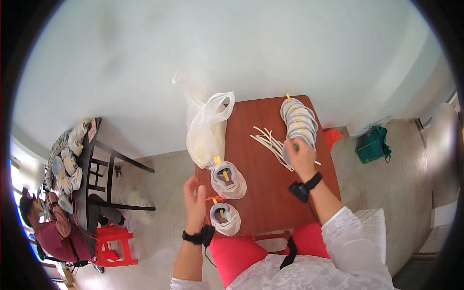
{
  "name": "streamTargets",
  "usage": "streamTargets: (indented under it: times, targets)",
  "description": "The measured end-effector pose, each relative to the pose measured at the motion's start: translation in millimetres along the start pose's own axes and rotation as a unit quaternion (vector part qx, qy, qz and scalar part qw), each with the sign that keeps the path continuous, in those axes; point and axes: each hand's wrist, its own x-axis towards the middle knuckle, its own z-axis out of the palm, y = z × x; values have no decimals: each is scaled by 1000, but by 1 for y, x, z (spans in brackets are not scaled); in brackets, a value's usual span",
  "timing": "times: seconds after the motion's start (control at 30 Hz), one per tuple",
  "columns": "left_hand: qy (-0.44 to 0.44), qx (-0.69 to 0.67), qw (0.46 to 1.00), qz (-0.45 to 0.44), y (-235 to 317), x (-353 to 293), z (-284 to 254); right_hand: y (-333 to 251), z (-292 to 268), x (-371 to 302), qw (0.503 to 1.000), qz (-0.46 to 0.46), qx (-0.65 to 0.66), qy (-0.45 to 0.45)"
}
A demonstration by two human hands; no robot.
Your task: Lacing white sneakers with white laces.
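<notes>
On the brown table [261,193], a row of overlapping pale coils [298,118] with yellow tags runs along the right side. At its near end my right hand [300,158] is closed on a coil, whose grey edge shows beside the fingers. A small green spot shows at the fingertips; I cannot tell what it is. My left hand [195,200] is held over the left table edge, fingers apart and holding nothing. Beside it lie a larger wrapped white roll [234,186] and a smaller one [232,222], both yellow-tagged. A red strip [216,197] lies between them.
Loose white strips [270,145] lie mid-table. A white plastic bag [208,135] stands at the left edge. A green bag [373,146] is on the floor at right. At left, a person [58,232] sits at a dark table [92,164] with more coils; a red stool [116,244] stands there.
</notes>
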Motion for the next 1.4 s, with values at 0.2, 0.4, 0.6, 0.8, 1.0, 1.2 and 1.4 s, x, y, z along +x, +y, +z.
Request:
streamTargets:
  times: [0.2, 0.4, 0.6, 0.8, 1.0, 1.2, 1.4]
  targets:
    - [-76, -96, 992, -21, 45, -76, 16, 85, -13, 25, 985, -86, -114, 94]
    - [-187, -105, 975, -57, 23, -119, 54, 89, -8, 32, 977, -95, -180, 67]
    - [-252, -65, 961, -93, 21, -129, 69, 120, -11, 47, 977, -64, -203, 2]
    - [-231, -81, 963, -110, 22, -124, 84, 104, -22, 45, 978, -72, -192, -32]
    - [-212, -103, 971, -24, 51, -54, 159, 102, -13, 37, 978, 3, -201, -47]
    - [-240, -111, 957, -116, 66, -8, 224, 111, -18, 31, 992, -43, -112, 40]
    - [-221, -83, 956, -174, 27, -12, 232, 126, -25, 27, 987, -120, -107, 31]
